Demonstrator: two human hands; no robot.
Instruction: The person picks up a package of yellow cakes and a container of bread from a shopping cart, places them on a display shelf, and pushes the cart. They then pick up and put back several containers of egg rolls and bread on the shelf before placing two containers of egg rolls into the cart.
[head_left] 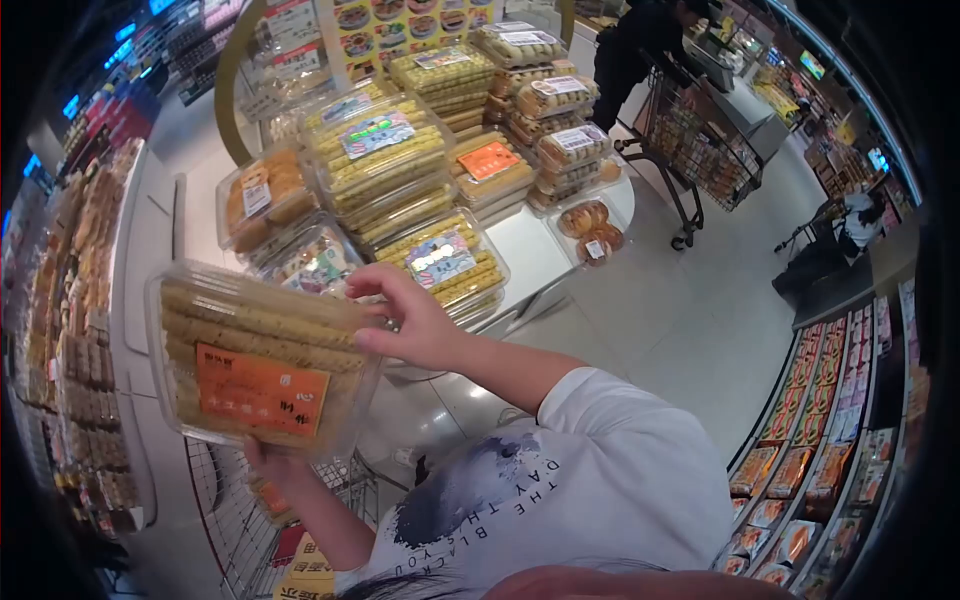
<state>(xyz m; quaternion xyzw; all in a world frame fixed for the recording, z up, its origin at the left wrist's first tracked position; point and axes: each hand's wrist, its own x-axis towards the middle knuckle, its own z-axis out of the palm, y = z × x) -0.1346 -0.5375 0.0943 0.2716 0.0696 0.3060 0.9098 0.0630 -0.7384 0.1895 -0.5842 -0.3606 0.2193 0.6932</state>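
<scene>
A clear plastic box [255, 360] of long biscuit sticks, with an orange label [262, 392] on its lid, is held up in the air in front of the person's chest. The right hand [410, 320] is clamped on the box's upper right edge, thumb under and fingers over. The left hand [275, 468] props the box from below, mostly hidden by it; the two hands are apart.

Just under the box is the wire basket of a shopping cart [235, 525]. Beyond the box stands a white display table [530, 250] piled with similar packs of biscuits [385, 160]. Left of the box runs a curved shelf [90, 330] of packaged goods. Right of the box is a pale tiled floor [690, 310], with lower shelves [810, 450] past it. Far beyond the box, another person in dark clothes [630, 50] bends over a second loaded cart [700, 140].
</scene>
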